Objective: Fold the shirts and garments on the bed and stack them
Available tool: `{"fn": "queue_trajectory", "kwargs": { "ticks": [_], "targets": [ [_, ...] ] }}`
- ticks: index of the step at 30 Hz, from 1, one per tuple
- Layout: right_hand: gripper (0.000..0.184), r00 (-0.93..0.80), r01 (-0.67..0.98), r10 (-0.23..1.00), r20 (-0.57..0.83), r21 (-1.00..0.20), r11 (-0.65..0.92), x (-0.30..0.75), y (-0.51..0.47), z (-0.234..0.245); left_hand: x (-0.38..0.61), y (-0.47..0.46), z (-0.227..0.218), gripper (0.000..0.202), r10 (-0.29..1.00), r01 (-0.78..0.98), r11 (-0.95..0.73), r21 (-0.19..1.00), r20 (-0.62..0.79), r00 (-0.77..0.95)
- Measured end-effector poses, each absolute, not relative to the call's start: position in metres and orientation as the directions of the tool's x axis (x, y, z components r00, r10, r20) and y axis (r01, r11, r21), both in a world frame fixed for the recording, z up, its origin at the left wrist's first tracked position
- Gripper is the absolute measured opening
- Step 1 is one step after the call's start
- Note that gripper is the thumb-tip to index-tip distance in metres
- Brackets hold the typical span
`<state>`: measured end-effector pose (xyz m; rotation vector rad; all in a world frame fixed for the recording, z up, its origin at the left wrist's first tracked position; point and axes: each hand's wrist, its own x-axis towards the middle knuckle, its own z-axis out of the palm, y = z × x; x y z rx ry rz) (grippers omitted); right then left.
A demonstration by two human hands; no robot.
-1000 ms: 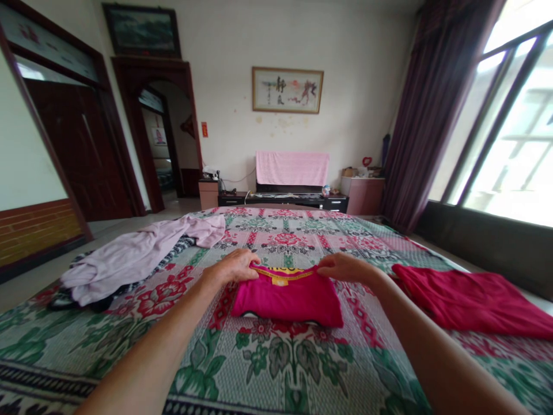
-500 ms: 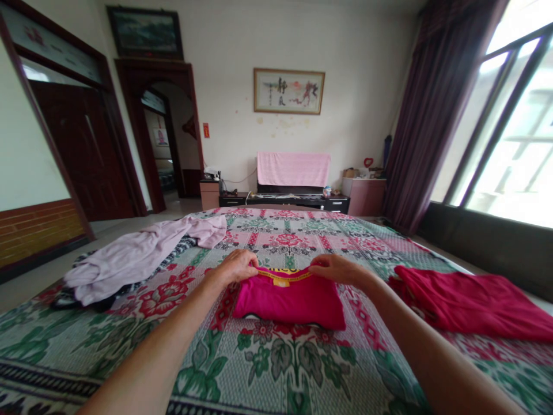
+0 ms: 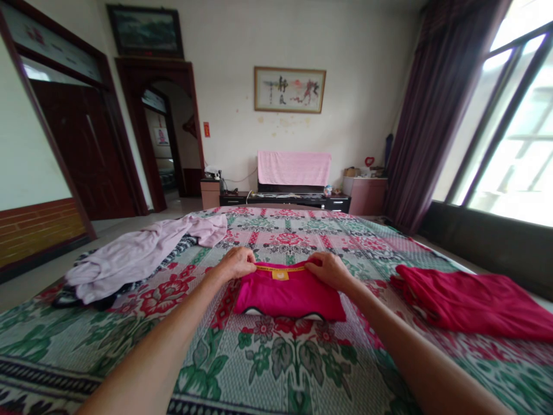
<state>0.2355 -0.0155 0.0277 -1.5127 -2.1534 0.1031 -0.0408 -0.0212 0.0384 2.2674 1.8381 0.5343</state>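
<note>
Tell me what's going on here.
A person's two bare hands are on a magenta garment, which looks folded and lies on a flowered bedcover. The left hand and right hand grip its neckline, one on each side of the yellow label. Off to the left, a pale pink garment lies over black-and-white cloth; to the right lies a red garment.

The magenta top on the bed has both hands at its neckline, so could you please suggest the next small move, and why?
Perhaps smooth the magenta top toward its near edge: the left hand and right hand pinch either side of the yellow neckband, while pale, dark-edged patches peek out along that near edge.
</note>
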Motion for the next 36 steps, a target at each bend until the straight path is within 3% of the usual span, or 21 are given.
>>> {"fn": "queue_trajectory", "kwargs": {
  "ticks": [8,14,19,26,31,36],
  "targets": [
    [0.032,-0.289,0.884,0.927,0.239,-0.305,0.354,0.242,-0.011,0.021,-0.043,-0.016,0.028,0.045,0.986,0.927,-0.157,0.34,0.112,0.126],
    [0.035,-0.335,0.872,0.935,0.117,-0.338,0.355,0.252,-0.015,0.036,-0.042,-0.014,0.026,0.033,0.992,0.938,-0.128,0.323,0.053,0.117],
    [0.032,-0.392,0.834,0.915,0.097,-0.381,0.398,0.256,-0.018,0.04,-0.042,-0.015,0.026,0.034,0.988,0.926,-0.152,0.345,0.07,0.136],
    [0.028,-0.337,0.864,0.942,-0.001,-0.397,0.309,0.256,-0.016,0.036,-0.042,-0.018,0.028,0.029,0.982,0.908,-0.183,0.377,0.107,0.154],
    [0.024,-0.316,0.854,0.937,0.149,-0.386,0.349,0.253,-0.011,0.031,-0.042,-0.017,0.032,0.026,0.971,0.87,-0.225,0.44,0.175,0.163],
    [0.025,-0.138,0.835,0.91,0.391,-0.448,0.319,0.246,-0.011,0.027,-0.036,-0.011,0.028,0.028,0.943,0.794,-0.187,0.578,0.331,-0.019]
  ]
}}
